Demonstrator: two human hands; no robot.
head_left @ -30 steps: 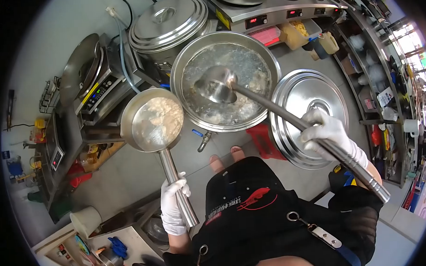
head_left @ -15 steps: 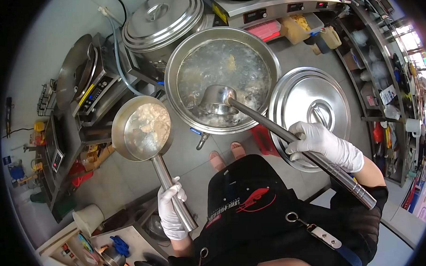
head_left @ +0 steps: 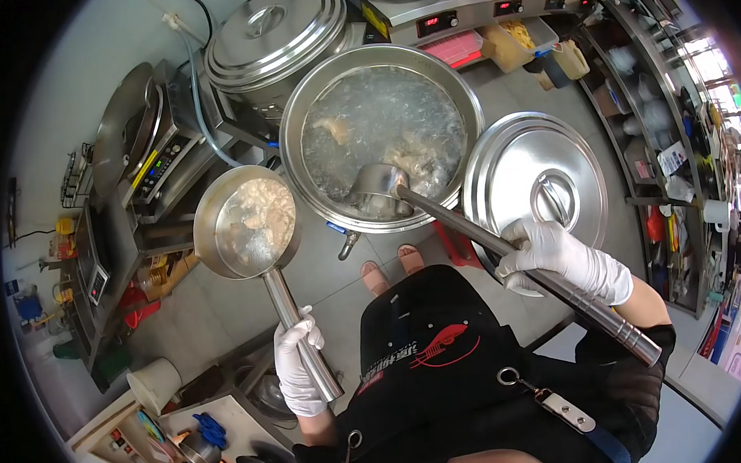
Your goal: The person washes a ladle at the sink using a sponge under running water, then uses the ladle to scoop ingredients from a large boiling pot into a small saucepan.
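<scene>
My left hand, in a white glove, is closed around the handle of a steel strainer or ladle-like pan. Pale, foamy bits lie in its round bowl, left of the pot. My gloved right hand grips the long handle of a steel ladle. The ladle's cup sits low inside the near side of a large steel stockpot, partly in the liquid. Cloudy, bubbling broth fills the pot, with brownish pieces at its surface.
A round steel lid rests right of the pot, above a red stool. Behind stands another lidded pot. A tap juts from the stockpot's front. Cookers line the left; shelving stands at right.
The ladle cup has shifted slightly down and sits lower in the broth. Brownish pieces have moved at the surface. My left hand and its pan have hardly moved.
</scene>
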